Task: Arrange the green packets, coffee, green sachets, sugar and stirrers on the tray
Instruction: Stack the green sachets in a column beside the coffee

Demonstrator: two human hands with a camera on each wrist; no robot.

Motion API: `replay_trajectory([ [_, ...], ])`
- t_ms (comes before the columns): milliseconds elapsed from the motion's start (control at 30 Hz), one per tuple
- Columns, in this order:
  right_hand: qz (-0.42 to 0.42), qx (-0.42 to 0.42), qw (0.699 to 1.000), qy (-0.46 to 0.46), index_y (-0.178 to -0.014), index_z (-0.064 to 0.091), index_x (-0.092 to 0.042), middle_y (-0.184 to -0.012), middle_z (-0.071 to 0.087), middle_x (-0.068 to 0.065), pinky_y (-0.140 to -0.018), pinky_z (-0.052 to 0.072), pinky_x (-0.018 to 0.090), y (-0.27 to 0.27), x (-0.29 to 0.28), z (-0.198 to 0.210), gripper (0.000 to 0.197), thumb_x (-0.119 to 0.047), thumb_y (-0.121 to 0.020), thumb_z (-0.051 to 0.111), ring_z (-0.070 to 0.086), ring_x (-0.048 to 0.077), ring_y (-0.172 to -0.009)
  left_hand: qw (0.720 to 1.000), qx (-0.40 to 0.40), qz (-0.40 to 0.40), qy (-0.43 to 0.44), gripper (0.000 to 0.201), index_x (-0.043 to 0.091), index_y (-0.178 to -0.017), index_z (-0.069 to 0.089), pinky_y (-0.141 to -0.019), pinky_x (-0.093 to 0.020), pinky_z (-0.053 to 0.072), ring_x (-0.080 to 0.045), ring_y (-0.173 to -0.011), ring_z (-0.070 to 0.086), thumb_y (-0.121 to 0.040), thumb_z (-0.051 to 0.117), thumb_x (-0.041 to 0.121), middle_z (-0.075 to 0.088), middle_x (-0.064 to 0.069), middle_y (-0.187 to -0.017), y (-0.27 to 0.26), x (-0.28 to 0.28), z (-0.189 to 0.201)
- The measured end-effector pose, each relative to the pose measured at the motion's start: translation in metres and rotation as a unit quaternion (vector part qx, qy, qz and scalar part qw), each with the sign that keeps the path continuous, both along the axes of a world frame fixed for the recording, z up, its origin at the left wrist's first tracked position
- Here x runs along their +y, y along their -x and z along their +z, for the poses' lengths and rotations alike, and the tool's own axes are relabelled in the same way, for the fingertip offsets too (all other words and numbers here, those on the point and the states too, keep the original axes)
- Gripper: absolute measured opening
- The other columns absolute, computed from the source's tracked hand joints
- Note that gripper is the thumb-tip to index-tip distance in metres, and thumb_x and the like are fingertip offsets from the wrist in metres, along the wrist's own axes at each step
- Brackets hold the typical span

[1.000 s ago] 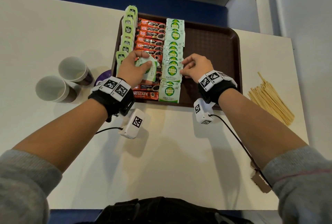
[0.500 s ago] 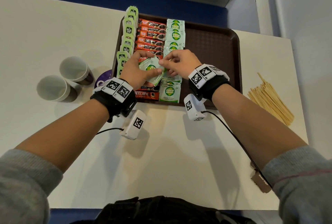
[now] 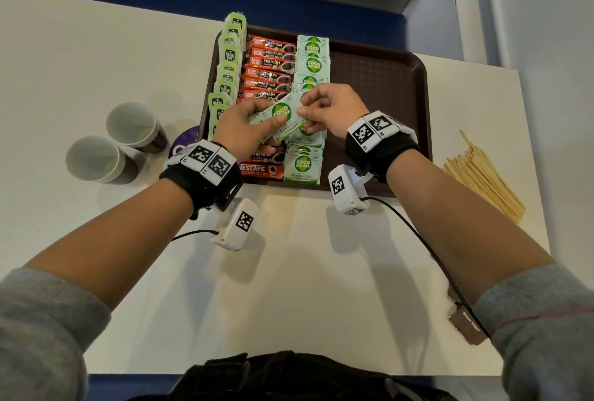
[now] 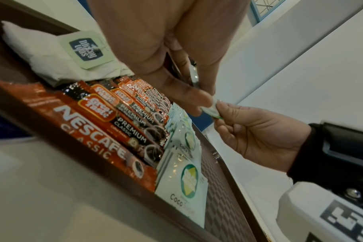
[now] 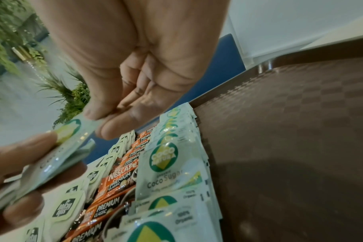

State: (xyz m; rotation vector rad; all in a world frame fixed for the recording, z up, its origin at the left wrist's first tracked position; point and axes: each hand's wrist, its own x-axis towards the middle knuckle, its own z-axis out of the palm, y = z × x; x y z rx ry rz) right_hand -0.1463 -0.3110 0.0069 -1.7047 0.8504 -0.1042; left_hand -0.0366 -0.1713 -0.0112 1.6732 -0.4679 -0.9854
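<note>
A brown tray (image 3: 379,79) holds three columns: green tea packets (image 3: 229,56) at the left, red coffee sticks (image 3: 270,74) in the middle, green-and-white coco sugar sachets (image 3: 311,56) to the right. My left hand (image 3: 247,124) holds a small stack of coco sugar sachets (image 3: 283,117) above the tray. My right hand (image 3: 328,108) pinches the right end of the top sachet (image 5: 72,131) between thumb and fingers. Wooden stirrers (image 3: 482,175) lie on the table right of the tray.
Two paper cups (image 3: 112,143) stand on the white table left of the tray, beside a purple disc (image 3: 184,146). The tray's right half (image 5: 290,131) is bare. A small brown packet (image 3: 466,326) lies near the right sleeve.
My right hand left the sachet column and moved left to the stack in my left hand, now pinching its top sachet. The left hand lifted the stack slightly.
</note>
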Motion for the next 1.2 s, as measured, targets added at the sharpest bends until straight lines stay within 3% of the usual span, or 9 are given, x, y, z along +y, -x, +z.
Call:
replay_trajectory([
  [133,0.007,0.012,1.000,-0.012,-0.088,0.060,-0.013,-0.072,0.061,0.004,-0.063,0.057,0.022,0.003,-0.001,0.002,0.010,-0.011,-0.084,0.069,0.064,0.010,-0.061,1.000,-0.015,-0.001,-0.011,0.017,0.012,-0.098,0.058,-0.044,-0.019,0.052,-0.004,-0.053,0.064,-0.086,0.069,0.016,0.064,0.000,-0.087,0.000,-0.003,0.002],
  [233,0.035,0.045,0.998,0.032,-0.101,0.063,-0.011,-0.087,0.065,0.009,-0.067,0.054,0.021,0.003,-0.004,0.002,0.027,-0.023,-0.080,0.073,0.062,0.014,-0.076,0.999,-0.026,-0.021,-0.024,0.019,0.014,-0.098,0.060,-0.049,-0.024,0.057,-0.005,-0.054,0.064,-0.084,0.072,0.018,0.065,0.004,-0.085,0.001,-0.005,0.004],
  [367,0.024,0.045,0.998,0.047,-0.093,0.065,-0.007,-0.100,0.068,0.022,-0.066,0.054,0.023,0.007,-0.009,0.002,0.022,-0.020,-0.079,0.075,0.063,0.020,-0.081,0.999,-0.032,-0.017,-0.016,0.016,0.016,-0.100,0.062,-0.050,-0.023,0.057,-0.007,-0.061,0.065,-0.086,0.069,0.019,0.064,0.001,-0.091,0.001,-0.005,0.006],
  [467,0.012,0.057,0.998,0.032,-0.089,0.063,-0.005,-0.095,0.068,0.022,-0.061,0.053,0.020,0.015,-0.013,-0.001,0.016,-0.013,-0.079,0.073,0.064,0.018,-0.077,0.999,-0.036,0.005,-0.022,0.020,0.015,-0.114,0.061,-0.052,-0.021,0.057,-0.007,-0.059,0.066,-0.095,0.057,0.016,0.064,-0.005,-0.105,-0.002,-0.002,0.005],
  [600,0.032,0.105,0.993,0.036,-0.080,0.055,-0.021,-0.077,0.065,0.006,-0.062,0.052,0.023,0.026,-0.018,-0.013,0.021,-0.008,-0.081,0.071,0.061,0.012,-0.066,0.997,-0.053,0.020,-0.045,0.038,0.027,-0.130,0.047,-0.063,-0.035,0.061,-0.018,-0.071,0.070,-0.096,0.052,0.010,0.059,0.000,-0.110,-0.009,0.003,0.001],
  [833,0.026,0.126,0.989,0.075,-0.099,0.056,-0.018,-0.074,0.064,0.003,-0.072,0.057,0.029,0.031,-0.014,-0.026,0.025,-0.009,-0.081,0.071,0.062,0.014,-0.068,0.995,-0.073,0.011,-0.065,0.048,0.031,-0.135,0.040,-0.080,-0.045,0.058,-0.026,-0.095,0.068,-0.092,0.058,0.017,0.057,-0.003,-0.126,-0.009,0.003,0.004],
  [1000,0.016,0.127,0.986,0.109,-0.100,0.059,-0.017,-0.066,0.057,-0.005,-0.069,0.056,0.024,0.030,-0.012,-0.028,0.026,-0.008,-0.079,0.073,0.061,0.010,-0.059,0.998,-0.023,0.024,-0.062,0.047,0.023,-0.137,0.037,-0.058,-0.030,0.060,-0.017,-0.070,0.069,-0.095,0.054,0.010,0.055,-0.003,-0.116,-0.006,-0.001,0.003],
  [1100,0.010,0.122,0.984,0.132,-0.097,0.059,-0.017,-0.066,0.058,-0.006,-0.057,0.050,0.011,0.030,-0.009,-0.029,0.027,-0.008,-0.077,0.075,0.058,0.002,-0.051,0.998,-0.012,0.029,-0.054,0.044,0.020,-0.135,0.039,-0.055,-0.029,0.059,-0.017,-0.066,0.067,-0.095,0.054,0.008,0.057,-0.001,-0.106,-0.006,-0.001,0.002],
  [1200,-0.006,0.114,0.985,0.129,-0.096,0.057,-0.017,-0.068,0.060,-0.005,-0.052,0.046,0.006,0.030,-0.008,-0.029,0.029,-0.008,-0.076,0.076,0.057,0.002,-0.051,0.998,-0.010,0.028,-0.056,0.042,0.019,-0.133,0.040,-0.054,-0.029,0.059,-0.016,-0.065,0.067,-0.095,0.054,0.007,0.057,0.004,-0.098,-0.007,0.000,0.001],
])
